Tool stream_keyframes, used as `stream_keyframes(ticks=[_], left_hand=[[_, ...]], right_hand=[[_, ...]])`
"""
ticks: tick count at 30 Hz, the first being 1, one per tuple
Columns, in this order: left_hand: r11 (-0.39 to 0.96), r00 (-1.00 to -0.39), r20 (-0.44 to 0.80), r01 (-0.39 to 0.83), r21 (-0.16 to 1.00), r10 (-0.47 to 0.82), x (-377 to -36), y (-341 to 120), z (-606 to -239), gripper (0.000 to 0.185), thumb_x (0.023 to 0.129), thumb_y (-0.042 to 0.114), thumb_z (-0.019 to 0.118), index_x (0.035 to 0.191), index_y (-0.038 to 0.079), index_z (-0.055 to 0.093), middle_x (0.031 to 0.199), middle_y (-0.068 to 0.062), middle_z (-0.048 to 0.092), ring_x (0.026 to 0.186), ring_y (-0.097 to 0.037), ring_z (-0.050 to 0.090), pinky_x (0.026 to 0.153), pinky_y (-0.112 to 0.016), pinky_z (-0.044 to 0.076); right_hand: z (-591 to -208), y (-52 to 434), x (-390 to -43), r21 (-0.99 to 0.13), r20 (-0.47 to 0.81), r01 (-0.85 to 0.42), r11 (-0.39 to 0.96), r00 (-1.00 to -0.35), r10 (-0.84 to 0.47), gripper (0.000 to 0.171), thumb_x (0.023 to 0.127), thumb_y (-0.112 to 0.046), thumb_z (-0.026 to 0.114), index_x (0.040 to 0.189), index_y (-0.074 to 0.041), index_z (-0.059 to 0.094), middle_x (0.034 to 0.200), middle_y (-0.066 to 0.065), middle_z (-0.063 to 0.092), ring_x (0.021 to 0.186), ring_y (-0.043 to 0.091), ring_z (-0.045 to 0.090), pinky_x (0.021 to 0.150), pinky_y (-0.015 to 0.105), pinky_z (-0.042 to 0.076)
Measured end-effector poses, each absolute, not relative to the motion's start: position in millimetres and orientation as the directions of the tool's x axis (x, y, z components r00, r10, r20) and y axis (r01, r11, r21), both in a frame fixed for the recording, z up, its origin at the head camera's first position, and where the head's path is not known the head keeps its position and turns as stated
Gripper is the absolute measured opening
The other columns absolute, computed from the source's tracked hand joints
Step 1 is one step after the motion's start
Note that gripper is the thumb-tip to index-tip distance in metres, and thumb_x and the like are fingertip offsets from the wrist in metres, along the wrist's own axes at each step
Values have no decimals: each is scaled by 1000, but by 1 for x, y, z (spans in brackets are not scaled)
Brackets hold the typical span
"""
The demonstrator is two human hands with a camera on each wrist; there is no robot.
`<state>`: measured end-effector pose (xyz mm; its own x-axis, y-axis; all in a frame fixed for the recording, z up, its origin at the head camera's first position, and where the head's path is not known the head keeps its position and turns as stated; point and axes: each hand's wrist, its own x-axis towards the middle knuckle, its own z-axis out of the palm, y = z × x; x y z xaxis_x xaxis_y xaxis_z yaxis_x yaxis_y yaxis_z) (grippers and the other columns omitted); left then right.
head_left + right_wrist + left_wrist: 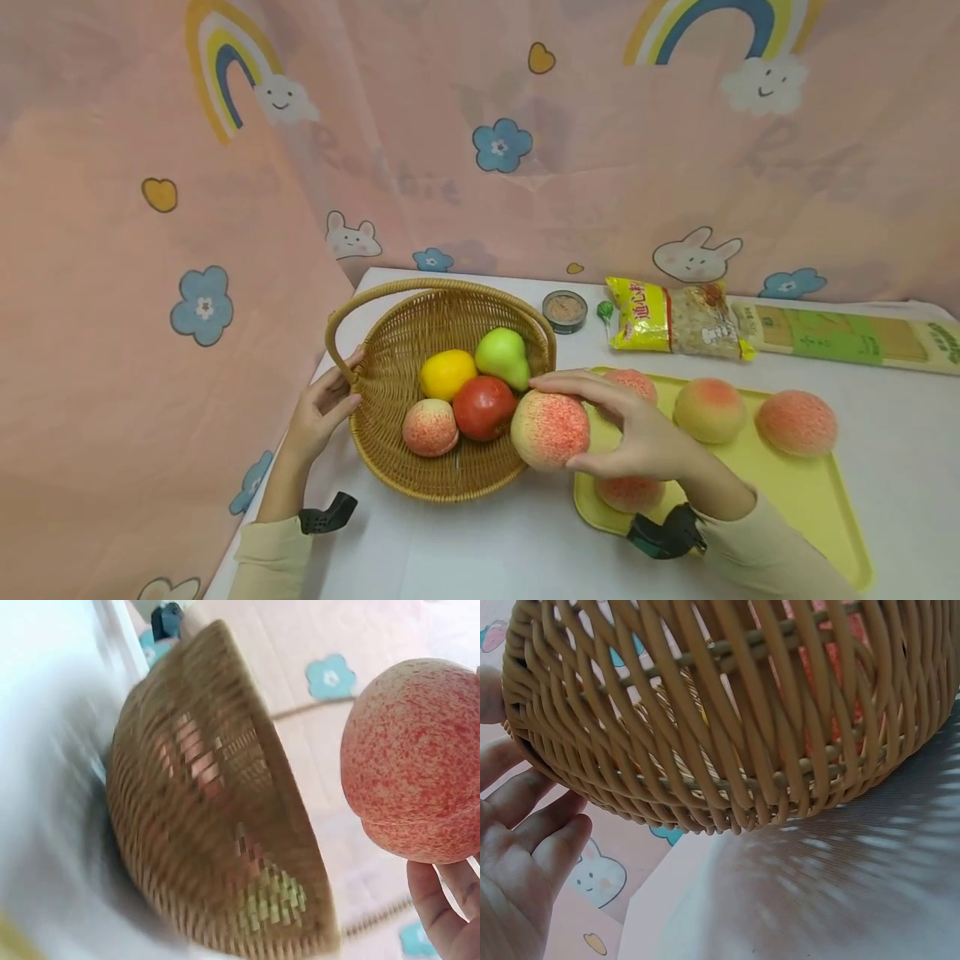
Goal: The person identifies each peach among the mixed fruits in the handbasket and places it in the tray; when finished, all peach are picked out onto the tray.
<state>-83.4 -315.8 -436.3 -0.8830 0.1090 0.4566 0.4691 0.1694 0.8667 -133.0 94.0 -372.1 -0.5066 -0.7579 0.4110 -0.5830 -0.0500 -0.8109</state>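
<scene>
A wicker basket [390, 450] with an arched handle holds a yellow lemon-like fruit [447, 375], a green pear [503, 357], a red apple [485, 408] and a small peach [431, 428]. At its left side, my left hand [324, 410] grips the rim by the handle's foot; the left wrist view shows the thumb and fingers [525, 802] at the woven edge. My right hand [637, 425] holds a larger peach [551, 430] between thumb and fingers, over the basket's right rim. In the right wrist view that peach [416, 761] is raised beside the basket [187, 802].
A yellow tray [795, 508] on the right bears several peaches, one of them [709, 410] near its back edge. Behind stand a round tin [565, 311], a green lollipop [605, 311], a yellow food bag [675, 318] and a long flat packet [847, 335]. A patterned curtain hangs behind the table.
</scene>
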Motion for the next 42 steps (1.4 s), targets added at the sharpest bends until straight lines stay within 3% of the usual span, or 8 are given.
stream_keyframes(ticks=[7,10,12,17,19,25,34,42], left_hand=[[235,-902,420,431,871,97,-82,-317,-437,52,86,-14,49,137,-13,39,145,-30,35,131,-7,45,103,-17,40],[251,-913,396,408,878,99,-79,-319,-436,51,87,-13,49,137,-13,38,147,-29,33,131,-6,44,104,-16,39],[245,-911,399,411,878,98,-78,-319,-436,51,87,-14,49,137,-14,38,147,-29,32,131,-6,44,104,-16,39],[236,-908,407,418,877,98,-78,-317,-433,50,88,-14,48,137,-15,38,147,-28,33,131,-6,45,104,-16,38],[230,-904,418,427,875,90,-79,-317,-433,51,87,-15,48,136,-14,38,146,-30,33,131,-7,45,104,-16,39],[208,-900,428,435,876,79,-79,-315,-433,51,86,-17,48,136,-14,39,143,-35,33,130,-7,46,102,-15,40],[222,-901,425,432,874,83,-79,-315,-435,52,86,-17,48,137,-14,39,144,-32,34,131,-8,45,104,-16,38],[230,-899,427,437,870,93,-82,-316,-435,52,86,-16,47,137,-14,39,145,-31,35,131,-8,45,104,-16,38]], right_hand=[[-387,151,-127,-808,464,-587,-53,-579,-670,76,65,15,75,134,9,45,141,15,47,137,16,36,107,15,35],[-397,175,-124,-801,483,-597,-43,-603,-635,76,63,20,72,133,14,43,141,17,47,134,14,40,106,13,34],[-402,190,-119,-810,458,-587,15,-647,-610,77,62,21,72,133,14,43,140,12,49,132,10,42,104,11,35],[-422,224,-110,-832,441,-554,27,-691,-573,77,65,25,68,135,16,39,141,17,46,133,12,40,104,10,33],[-430,235,-106,-837,416,-542,74,-718,-558,75,66,25,67,135,15,40,141,14,47,133,9,39,103,9,33],[-449,257,-92,-811,224,-453,372,-826,-518,68,72,13,70,135,2,47,138,-13,50,128,-10,37,94,2,30],[-462,273,-90,-790,23,-329,517,-859,-511,60,83,-1,67,138,-12,47,134,-23,50,118,-20,37,82,12,41],[-470,274,-93,-858,-9,-281,430,-829,-559,60,87,3,60,143,-7,39,142,-17,45,123,-19,34,86,9,38]])
